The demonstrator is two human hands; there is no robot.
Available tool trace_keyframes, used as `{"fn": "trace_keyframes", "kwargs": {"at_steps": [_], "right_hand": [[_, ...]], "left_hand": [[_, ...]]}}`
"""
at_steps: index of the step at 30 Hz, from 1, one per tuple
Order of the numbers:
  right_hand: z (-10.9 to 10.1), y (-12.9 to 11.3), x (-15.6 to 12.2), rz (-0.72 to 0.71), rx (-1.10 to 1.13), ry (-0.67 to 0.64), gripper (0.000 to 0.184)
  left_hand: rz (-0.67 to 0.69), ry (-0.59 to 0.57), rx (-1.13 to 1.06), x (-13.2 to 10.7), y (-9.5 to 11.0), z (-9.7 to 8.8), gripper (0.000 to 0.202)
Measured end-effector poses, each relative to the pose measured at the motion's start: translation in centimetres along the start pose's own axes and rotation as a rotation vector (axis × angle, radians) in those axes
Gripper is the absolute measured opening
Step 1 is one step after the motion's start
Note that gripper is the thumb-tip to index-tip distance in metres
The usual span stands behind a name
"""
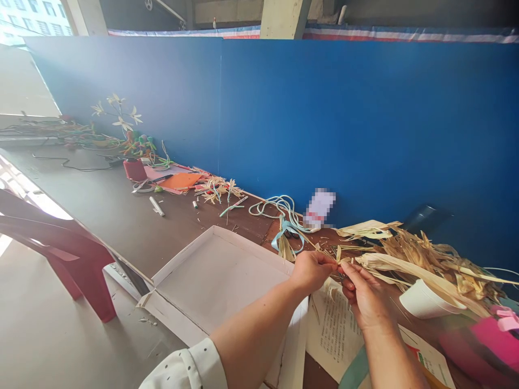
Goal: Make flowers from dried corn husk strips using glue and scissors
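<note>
My left hand (313,271) and my right hand (367,294) meet at the fingertips above the table. Between the thumbs and forefingers they pinch a small pale strip of corn husk (339,253), its tip pointing up. Something dark shows under the right fingers, too small to name. Just beyond the right hand lies a heap of dried corn husks (430,251), one long husk reaching toward my fingers. A light blue ribbon (298,229) is looped on the table past the left hand. Printed paper (334,329) lies beneath my hands.
An open white box lid (227,270) lies left of my arms. A white paper cup (427,300) is tipped among the husks. Pale cord (279,202), orange paper (180,181) and a red thread spool (135,170) line the blue partition (344,119). A red plastic chair (81,254) stands left.
</note>
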State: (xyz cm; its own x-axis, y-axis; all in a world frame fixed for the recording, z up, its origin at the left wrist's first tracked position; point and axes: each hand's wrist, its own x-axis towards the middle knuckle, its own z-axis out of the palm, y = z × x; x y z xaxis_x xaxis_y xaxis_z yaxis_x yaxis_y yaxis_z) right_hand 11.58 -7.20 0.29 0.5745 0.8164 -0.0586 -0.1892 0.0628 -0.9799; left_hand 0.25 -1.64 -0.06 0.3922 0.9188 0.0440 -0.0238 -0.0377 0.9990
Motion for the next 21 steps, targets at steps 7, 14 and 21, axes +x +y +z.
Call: {"fn": "trace_keyframes", "kwargs": {"at_steps": [7,14,21], "right_hand": [[-0.11,0.35,-0.11,-0.022,-0.063,0.002,0.033],[0.25,0.27,-0.57,-0.020,-0.098,0.014,0.029],[0.75,0.35,-0.90,-0.043,-0.074,-0.004,0.021]], "left_hand": [[0.040,0.010,0.140,-0.10,-0.19,-0.04,0.018],[0.066,0.043,0.293,-0.32,0.04,-0.29,0.019],[0.126,0.065,0.388,-0.36,-0.11,-0.30,0.019]]}}
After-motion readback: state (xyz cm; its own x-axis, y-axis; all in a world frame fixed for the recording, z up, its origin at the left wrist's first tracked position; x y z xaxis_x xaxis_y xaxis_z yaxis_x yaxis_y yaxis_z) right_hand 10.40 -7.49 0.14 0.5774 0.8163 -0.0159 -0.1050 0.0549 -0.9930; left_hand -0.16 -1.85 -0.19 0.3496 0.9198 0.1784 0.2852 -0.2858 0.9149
